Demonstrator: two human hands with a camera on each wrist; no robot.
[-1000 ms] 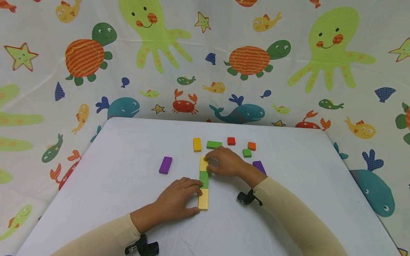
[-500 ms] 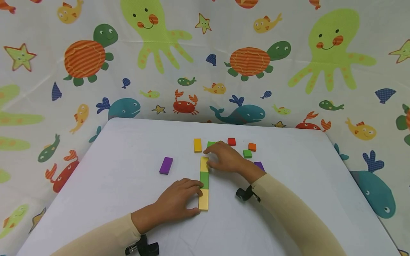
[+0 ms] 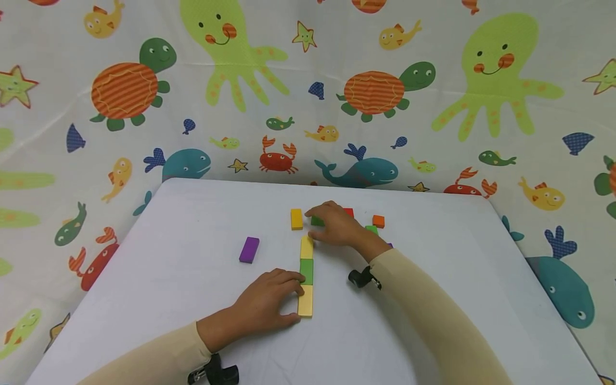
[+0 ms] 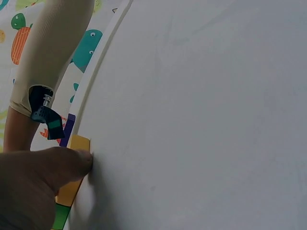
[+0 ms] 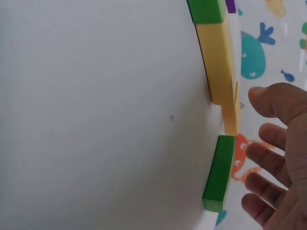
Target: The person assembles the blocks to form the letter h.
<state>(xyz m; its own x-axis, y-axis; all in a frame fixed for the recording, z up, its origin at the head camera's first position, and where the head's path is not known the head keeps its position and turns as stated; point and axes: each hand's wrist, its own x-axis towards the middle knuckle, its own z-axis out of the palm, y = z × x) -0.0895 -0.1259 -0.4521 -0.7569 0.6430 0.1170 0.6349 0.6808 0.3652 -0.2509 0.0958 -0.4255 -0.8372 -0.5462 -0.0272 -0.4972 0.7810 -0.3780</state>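
Observation:
In the head view, three blocks form a straight row: a pale yellow block [image 3: 306, 302] nearest, a green block [image 3: 308, 272] in the middle and another yellow block [image 3: 306, 247] farthest. My left hand [image 3: 264, 301] holds the row's near end, thumb by the nearest block's front corner and curled fingers at its left side and at the green block. The left wrist view has the thumb [image 4: 67, 165] against that block. My right hand [image 3: 339, 224] hovers over a loose green block [image 3: 316, 221], partly covering it. In the right wrist view its fingers are spread and loosely bent, holding nothing.
An orange-yellow block [image 3: 296, 219] lies left of the loose green one. Behind the right hand are a red block [image 3: 349, 212], an orange block [image 3: 378, 221] and a small green block [image 3: 372, 229]. A purple block [image 3: 249, 249] lies left; another, mostly hidden, lies right.
My right hand has let go of the row's far yellow block and moved away from me, over the loose green block. My left hand has stayed in place.

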